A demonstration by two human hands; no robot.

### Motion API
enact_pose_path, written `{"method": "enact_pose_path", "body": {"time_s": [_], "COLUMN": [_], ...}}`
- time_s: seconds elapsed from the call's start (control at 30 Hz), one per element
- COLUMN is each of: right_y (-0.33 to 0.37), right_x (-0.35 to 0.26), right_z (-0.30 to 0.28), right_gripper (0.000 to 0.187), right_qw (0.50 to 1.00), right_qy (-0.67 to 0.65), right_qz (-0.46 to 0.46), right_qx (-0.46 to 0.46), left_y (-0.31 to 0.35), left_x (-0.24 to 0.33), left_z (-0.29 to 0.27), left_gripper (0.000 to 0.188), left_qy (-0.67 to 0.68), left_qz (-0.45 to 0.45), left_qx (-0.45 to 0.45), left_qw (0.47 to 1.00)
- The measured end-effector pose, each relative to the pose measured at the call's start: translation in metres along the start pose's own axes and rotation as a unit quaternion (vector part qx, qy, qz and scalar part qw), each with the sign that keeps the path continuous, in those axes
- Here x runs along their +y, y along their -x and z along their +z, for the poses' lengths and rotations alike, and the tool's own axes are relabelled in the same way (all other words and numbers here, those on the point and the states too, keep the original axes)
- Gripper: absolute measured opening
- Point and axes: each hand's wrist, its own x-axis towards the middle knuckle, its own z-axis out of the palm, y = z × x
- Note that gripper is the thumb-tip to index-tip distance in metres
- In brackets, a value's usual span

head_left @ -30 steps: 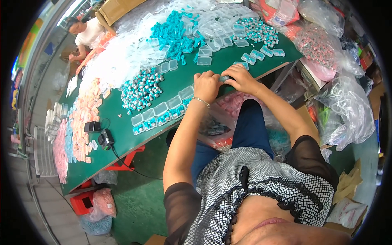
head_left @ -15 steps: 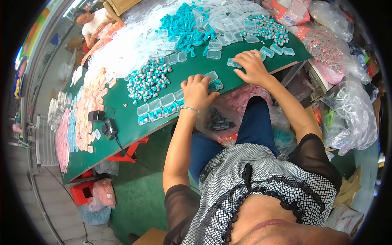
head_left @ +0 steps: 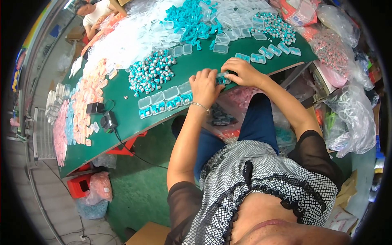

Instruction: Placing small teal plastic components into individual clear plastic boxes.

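My left hand [head_left: 204, 87] is bent over the right end of a row of small clear plastic boxes, its thumb against the end box. From the other side, my right hand [head_left: 244, 72] pinches that same clear plastic box [head_left: 223, 78], which has teal pieces inside; its lid is partly hidden by my fingers. Left of my hands stand several open boxes [head_left: 174, 102] with teal-and-grey contents, their clear lids [head_left: 171, 93] folded back on the far side. Beyond my right hand lie several closed filled boxes [head_left: 257, 58].
Behind the row is a heap of teal-and-grey pieces [head_left: 151, 73]; teal parts [head_left: 190, 22] and empty clear boxes [head_left: 139, 36] pile farther back. A corded black device [head_left: 109, 121] sits left on the green table [head_left: 126, 126]. Stuffed plastic bags [head_left: 332, 53] crowd the right. Another person [head_left: 96, 18] sits far left.
My right hand has moved left from the closed boxes to the row's end box. My left hand has shifted slightly right, onto the same box. The view has shifted a little.
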Motion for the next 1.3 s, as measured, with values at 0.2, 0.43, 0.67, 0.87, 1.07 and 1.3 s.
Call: {"method": "enact_pose_path", "body": {"time_s": [0.2, 0.43, 0.67, 0.87, 1.07, 1.3], "right_y": [0.011, 0.015, 0.021, -0.009, -0.039, -0.037], "right_x": [-0.004, -0.003, 0.006, -0.006, -0.016, -0.021], "right_z": [0.012, 0.007, -0.019, 0.005, 0.04, 0.027], "right_gripper": [0.028, 0.027, 0.029, 0.03, 0.023, 0.023], "right_qw": [0.993, 0.992, 0.958, 0.967, 0.974, 0.999], "right_qy": [0.08, 0.091, 0.273, 0.245, 0.221, 0.044], "right_qz": [-0.057, -0.062, -0.018, -0.006, 0.034, 0.03], "right_qx": [0.065, 0.059, 0.081, 0.075, -0.035, 0.011], "left_y": [-0.005, -0.005, 0.012, 0.026, 0.027, 0.025], "left_x": [0.003, 0.0, -0.014, -0.019, -0.022, -0.023], "left_z": [0.001, -0.003, -0.033, -0.041, -0.036, -0.038], "left_gripper": [0.025, 0.028, 0.062, 0.053, 0.055, 0.076], "left_qy": [-0.078, -0.076, -0.052, -0.083, -0.065, -0.024], "left_qz": [0.06, 0.072, 0.0, -0.02, -0.004, -0.044], "left_qx": [-0.045, -0.099, -0.049, -0.097, -0.065, 0.005], "left_qw": [0.994, 0.99, 0.997, 0.992, 0.996, 0.999]}}
